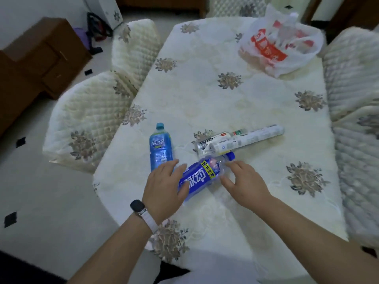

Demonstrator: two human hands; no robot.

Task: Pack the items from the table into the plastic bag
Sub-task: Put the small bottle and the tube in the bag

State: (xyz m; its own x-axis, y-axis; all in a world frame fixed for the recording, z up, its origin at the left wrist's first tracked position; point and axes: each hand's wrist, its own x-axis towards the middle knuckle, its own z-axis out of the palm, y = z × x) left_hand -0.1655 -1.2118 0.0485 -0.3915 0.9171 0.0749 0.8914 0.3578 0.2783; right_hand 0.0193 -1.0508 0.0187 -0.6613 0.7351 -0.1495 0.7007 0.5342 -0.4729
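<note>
A dark-blue-labelled drink bottle (202, 174) lies on the cream floral tablecloth (225, 103), cap pointing away to the right. My left hand (164, 187), fingers spread, rests on its near end. My right hand (244, 181) touches its neck side, fingers apart. A light-blue bottle (160, 148) lies just left of them. Behind lie a long white roll (246, 137) and a crumpled clear empty bottle (202, 145). The white plastic bag with red print (281, 46) sits open at the table's far right, something clear inside it.
Quilted chairs flank the table: two on the left (86, 119), one or more on the right (356, 111). A brown cabinet (39, 58) stands far left on the pale floor.
</note>
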